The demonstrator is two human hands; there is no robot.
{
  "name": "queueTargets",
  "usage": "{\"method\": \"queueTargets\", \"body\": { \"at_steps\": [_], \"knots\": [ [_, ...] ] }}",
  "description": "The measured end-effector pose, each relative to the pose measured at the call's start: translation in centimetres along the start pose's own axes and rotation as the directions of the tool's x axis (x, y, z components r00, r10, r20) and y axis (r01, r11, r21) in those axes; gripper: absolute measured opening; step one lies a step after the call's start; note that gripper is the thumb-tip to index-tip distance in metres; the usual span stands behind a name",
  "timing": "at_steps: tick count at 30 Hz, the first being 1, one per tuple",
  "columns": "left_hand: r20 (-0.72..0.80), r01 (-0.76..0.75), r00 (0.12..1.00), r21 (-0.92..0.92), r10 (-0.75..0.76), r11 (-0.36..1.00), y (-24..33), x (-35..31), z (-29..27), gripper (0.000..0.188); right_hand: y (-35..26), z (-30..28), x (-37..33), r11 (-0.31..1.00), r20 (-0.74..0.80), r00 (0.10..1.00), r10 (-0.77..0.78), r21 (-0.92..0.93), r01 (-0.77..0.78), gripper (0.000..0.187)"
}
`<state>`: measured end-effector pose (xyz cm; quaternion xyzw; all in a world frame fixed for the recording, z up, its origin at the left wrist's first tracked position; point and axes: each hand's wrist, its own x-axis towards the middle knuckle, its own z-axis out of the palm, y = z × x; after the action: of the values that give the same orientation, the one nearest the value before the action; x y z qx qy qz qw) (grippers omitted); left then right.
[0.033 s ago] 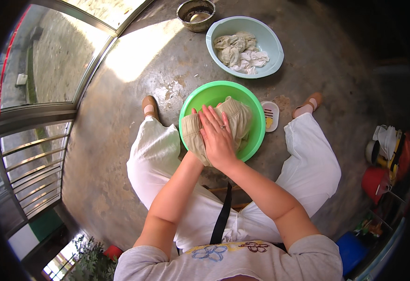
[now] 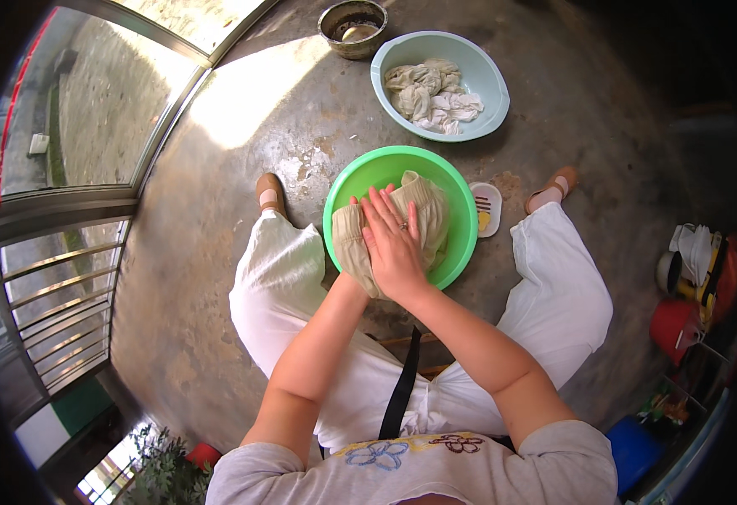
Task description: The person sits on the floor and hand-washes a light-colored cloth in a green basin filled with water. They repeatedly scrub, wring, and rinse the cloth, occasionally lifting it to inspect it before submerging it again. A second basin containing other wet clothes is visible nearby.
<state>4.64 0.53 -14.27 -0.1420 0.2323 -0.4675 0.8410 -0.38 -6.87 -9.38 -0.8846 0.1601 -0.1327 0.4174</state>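
A beige elastic-banded garment (image 2: 352,240) lies bunched over the green basin (image 2: 341,180) between my knees. My right hand (image 2: 394,252) rests flat on the cloth, fingers stretched out, a ring on one of them. Beneath it, my left hand (image 2: 353,201) is mostly covered by the garment; only a bit of fingertip and the wrist show, so its grip is hidden. Part of the garment hangs down inside the basin's right side.
Beyond the green basin stands a pale blue basin (image 2: 498,80) holding wet-looking cloths (image 2: 436,93). A dark metal pot (image 2: 331,35) sits beside it. A small white dish (image 2: 488,223) touches or nearly touches the green basin's right side. Glass doors (image 2: 91,101) line the left.
My right hand and the garment have shifted very slightly within the basin. The fingers' outstretched pose is the same, and everything else looks unmoved.
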Motion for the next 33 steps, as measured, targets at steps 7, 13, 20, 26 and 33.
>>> {"method": "queueTargets", "body": {
  "at_steps": [7,13,20,26,33],
  "knots": [
    [0.099,-0.009,0.994,0.554,-0.055,0.832,-1.5,-0.7,1.2,0.059,3.4,1.9,2.1,0.954,-0.004,0.980,0.198,-0.228,-0.194,0.062],
    [0.042,0.094,0.994,0.191,-0.104,0.977,-0.2,-1.3,-3.3,0.061,1.5,1.7,1.0,0.948,0.150,0.971,0.187,-0.286,-0.139,0.069],
    [0.026,-0.067,0.998,0.381,0.062,0.922,-1.0,-1.4,-1.8,0.054,-0.2,2.0,-0.4,0.954,0.110,0.993,0.042,-0.300,-0.007,0.068],
    [-0.072,0.130,0.991,0.388,-0.110,0.913,-1.1,-2.2,1.4,0.052,1.2,-0.1,2.4,0.953,-0.116,0.982,0.146,-0.248,-0.171,0.059],
    [-0.175,0.143,0.983,0.590,-0.048,0.794,-1.0,-2.1,2.8,0.071,14.3,-0.9,4.5,0.562,0.476,0.692,0.543,0.406,-0.720,0.094]
  ]
}}
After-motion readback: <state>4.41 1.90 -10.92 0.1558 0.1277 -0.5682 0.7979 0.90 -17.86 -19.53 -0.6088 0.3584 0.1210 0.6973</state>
